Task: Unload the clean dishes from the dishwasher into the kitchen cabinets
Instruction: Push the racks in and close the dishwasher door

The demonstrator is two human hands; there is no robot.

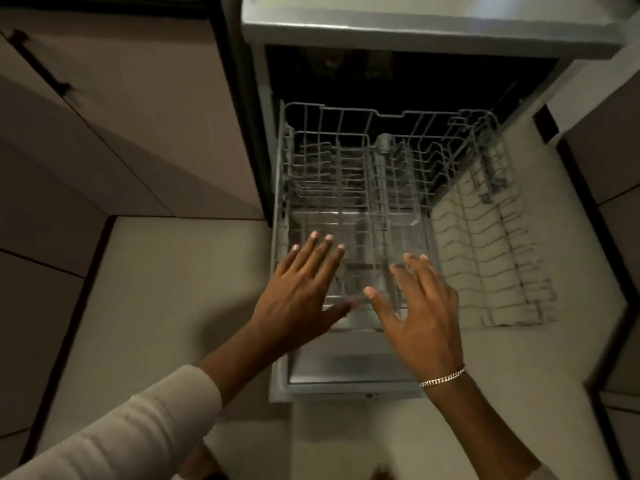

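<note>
The dishwasher (415,32) stands open below me with its door (346,372) folded down. A grey wire rack (356,174) is pulled out over the door, and I see no dishes in it. My left hand (304,289) hovers over the rack's near left corner, fingers spread and straight, holding nothing. My right hand (420,306), with a bracelet at the wrist, is spread over the rack's near right part, also holding nothing. Whether either hand touches the wires is unclear.
Beige cabinet fronts (114,126) with a dark handle line the left side. More cabinet panels (616,168) stand at the right. The rack casts a shadow on the pale floor (173,306) to its right.
</note>
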